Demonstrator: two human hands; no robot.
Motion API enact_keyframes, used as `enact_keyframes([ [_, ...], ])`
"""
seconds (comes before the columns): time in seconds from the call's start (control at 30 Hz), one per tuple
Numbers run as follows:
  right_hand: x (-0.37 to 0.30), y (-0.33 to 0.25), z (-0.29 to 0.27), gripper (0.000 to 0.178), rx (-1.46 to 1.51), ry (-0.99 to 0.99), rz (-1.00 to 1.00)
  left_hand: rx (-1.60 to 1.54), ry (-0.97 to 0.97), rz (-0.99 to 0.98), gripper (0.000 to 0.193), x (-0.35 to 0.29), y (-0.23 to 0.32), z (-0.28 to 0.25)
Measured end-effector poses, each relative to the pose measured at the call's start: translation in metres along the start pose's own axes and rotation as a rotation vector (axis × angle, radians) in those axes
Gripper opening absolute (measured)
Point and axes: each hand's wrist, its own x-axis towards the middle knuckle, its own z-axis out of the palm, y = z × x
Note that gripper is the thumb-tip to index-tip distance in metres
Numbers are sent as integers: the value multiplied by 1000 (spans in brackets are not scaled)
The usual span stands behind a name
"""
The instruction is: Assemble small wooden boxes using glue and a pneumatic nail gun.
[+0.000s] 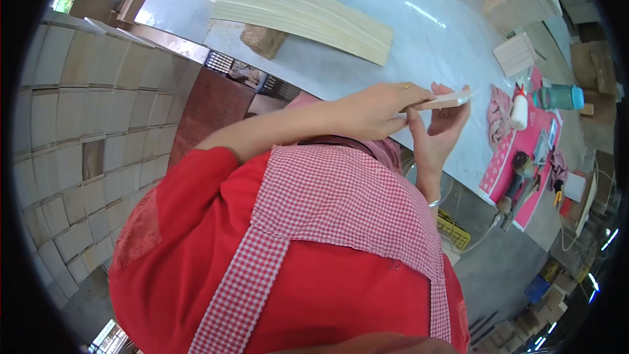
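Observation:
My left hand (383, 108) reaches across from the left, its fingers closed on one end of a small flat pale piece (442, 101) with a whitish far end. What kind of thing it is I cannot make out. My right hand (440, 134), with a bangle at the wrist, is cupped around the same piece from below and behind. Its thumb lies near the left fingers, and its fingertips rise past the piece's far edge. Both hands are just above the table's near edge. A wide, pale grained board (301, 13) lies ahead to the left, propped on a brown block (262, 40).
The grey-white table (426, 46) extends away and right. At right, a pink cloth (534, 111) bears a white bottle (519, 113), a teal jar (557, 98) and tools. Wood pieces are stacked at the far right (521, 0). Stacked wooden blocks (105, 118) form a wall at left.

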Motion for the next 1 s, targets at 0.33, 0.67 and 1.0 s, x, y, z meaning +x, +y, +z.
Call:
enact_keyframes([
  [0.33,-20,11,-20,24,-164,82,220,451,50,50,47,9,-52,-35],
  [0.67,-18,54,-1,26,-617,180,-106,1035,-152,-315,91,48,-70,-61],
  [1.0,2,57,36,73,-783,55,-107,602,-86,95,84,45,-17,-57],
])
